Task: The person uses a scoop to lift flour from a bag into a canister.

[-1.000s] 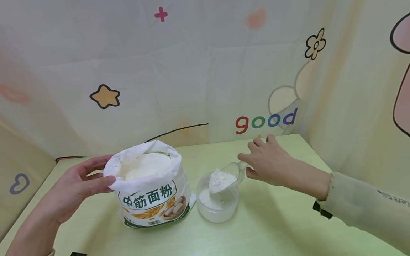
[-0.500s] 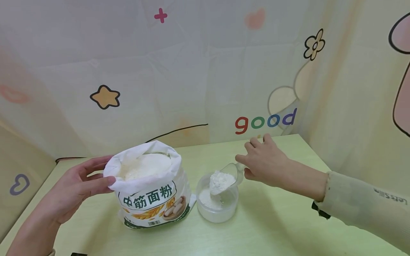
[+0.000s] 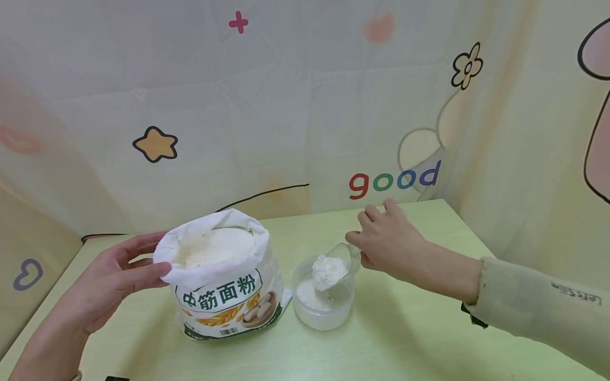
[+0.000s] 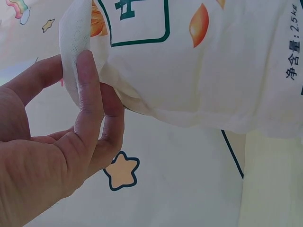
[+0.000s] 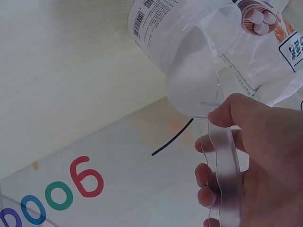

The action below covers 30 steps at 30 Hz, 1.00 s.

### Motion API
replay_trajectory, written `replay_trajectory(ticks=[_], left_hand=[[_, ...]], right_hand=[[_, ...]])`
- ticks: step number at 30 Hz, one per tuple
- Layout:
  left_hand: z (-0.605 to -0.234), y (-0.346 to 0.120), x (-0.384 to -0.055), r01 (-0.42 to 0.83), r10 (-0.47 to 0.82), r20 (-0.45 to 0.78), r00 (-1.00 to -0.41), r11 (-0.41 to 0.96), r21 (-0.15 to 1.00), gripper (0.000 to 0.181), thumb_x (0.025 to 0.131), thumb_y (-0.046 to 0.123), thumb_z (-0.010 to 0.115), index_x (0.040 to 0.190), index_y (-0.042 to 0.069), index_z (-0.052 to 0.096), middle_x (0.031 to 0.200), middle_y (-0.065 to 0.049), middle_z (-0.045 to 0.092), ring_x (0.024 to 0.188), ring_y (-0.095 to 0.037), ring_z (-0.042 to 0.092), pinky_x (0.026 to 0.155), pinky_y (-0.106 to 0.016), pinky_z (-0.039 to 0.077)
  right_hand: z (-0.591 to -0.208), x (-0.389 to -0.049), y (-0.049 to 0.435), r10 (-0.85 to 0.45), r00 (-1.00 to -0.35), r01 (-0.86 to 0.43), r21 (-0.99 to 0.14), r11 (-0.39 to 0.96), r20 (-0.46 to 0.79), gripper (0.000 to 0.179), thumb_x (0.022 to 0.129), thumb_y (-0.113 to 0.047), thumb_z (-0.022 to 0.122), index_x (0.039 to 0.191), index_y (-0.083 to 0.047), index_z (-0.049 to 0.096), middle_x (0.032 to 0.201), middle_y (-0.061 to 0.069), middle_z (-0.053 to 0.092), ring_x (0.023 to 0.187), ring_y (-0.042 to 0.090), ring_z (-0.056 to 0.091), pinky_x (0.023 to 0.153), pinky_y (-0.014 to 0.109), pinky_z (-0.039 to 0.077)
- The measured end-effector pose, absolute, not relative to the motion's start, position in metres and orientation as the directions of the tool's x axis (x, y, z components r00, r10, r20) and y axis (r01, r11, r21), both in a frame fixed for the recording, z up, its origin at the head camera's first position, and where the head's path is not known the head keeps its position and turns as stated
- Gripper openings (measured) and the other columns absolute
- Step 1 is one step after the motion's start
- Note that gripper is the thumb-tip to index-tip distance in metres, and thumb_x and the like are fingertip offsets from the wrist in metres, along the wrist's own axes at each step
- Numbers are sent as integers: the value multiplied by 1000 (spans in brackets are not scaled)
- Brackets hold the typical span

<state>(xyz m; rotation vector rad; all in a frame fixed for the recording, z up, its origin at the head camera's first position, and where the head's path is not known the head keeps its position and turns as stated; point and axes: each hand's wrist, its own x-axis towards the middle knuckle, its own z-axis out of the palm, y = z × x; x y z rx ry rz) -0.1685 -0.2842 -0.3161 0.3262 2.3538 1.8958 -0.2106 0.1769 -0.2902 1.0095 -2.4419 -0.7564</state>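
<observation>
On the left of the table stands an open flour bag [image 3: 224, 296], its top folded outward and white flour [image 3: 221, 246] filling it near the rim. My left hand [image 3: 114, 280] pinches the folded rim between thumb and fingers, as the left wrist view also shows. My right hand [image 3: 395, 243] grips the handle of a clear plastic scoop [image 5: 222, 161]. Heaped with flour, the scoop's bowl tilts down over a round translucent tub [image 3: 324, 317] just right of the bag. Some flour lies inside the tub. In the right wrist view a printed label shows on the tub's side.
The pale green-yellow table [image 3: 419, 338] runs back to a patterned cloth backdrop [image 3: 267, 106] with stars, flowers and the word "good". Another cloth side [image 3: 534, 159] closes off the right. A small black object [image 3: 116, 378] shows at the bottom edge.
My right hand has shifted slightly left, and the scoop now tips more steeply over the tub. My left hand and the bag have stayed in place.
</observation>
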Motion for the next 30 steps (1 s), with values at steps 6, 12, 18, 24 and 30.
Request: replay_trajectory(ticks=[6, 12, 18, 24, 30], left_hand=[[-316, -284, -168, 102, 230, 56, -972, 192, 976, 60, 98, -2, 65, 152, -3, 38, 132, -4, 56, 103, -22, 71, 84, -36, 61], [-316, -283, -168, 92, 225, 46, -973, 199, 976, 61, 99, -1, 66, 152, -4, 37, 131, -6, 55, 104, -21, 70, 84, -36, 61], [-315, -284, -168, 93, 227, 43, -973, 210, 973, 62, 99, 0, 65, 153, -5, 35, 132, -6, 55, 104, -22, 70, 84, -36, 61], [-315, -284, -169, 97, 232, 47, -972, 209, 973, 62, 99, -1, 65, 153, -5, 35, 132, -6, 55, 103, -22, 70, 84, -36, 61], [-315, -284, -169, 96, 232, 47, -971, 207, 974, 61, 99, -1, 65, 153, -5, 36, 132, -6, 55, 103, -22, 70, 84, -36, 61]], right_hand=[[-290, -209, 171, -723, -683, -501, 654, 567, 103, 22, 87, -38, 77, 98, -23, 66, 78, 5, 51, 78, 24, 49, 68, 38, 40], [-290, -207, 168, -724, -683, -477, 691, 542, 97, 24, 86, -41, 77, 98, -23, 66, 82, 5, 55, 82, 24, 51, 72, 39, 42], [-289, -206, 167, -736, -667, -447, 729, 517, 113, 26, 86, -42, 78, 95, -22, 65, 81, 5, 53, 80, 24, 49, 71, 38, 40], [-288, -202, 165, -738, -669, -428, 766, 480, 88, 33, 84, -45, 80, 101, -21, 66, 85, 7, 55, 85, 25, 50, 75, 40, 43], [-289, -200, 163, -774, -624, -400, 810, 429, 102, 31, 83, -42, 81, 100, -20, 68, 86, 8, 57, 84, 27, 50, 78, 44, 46]])
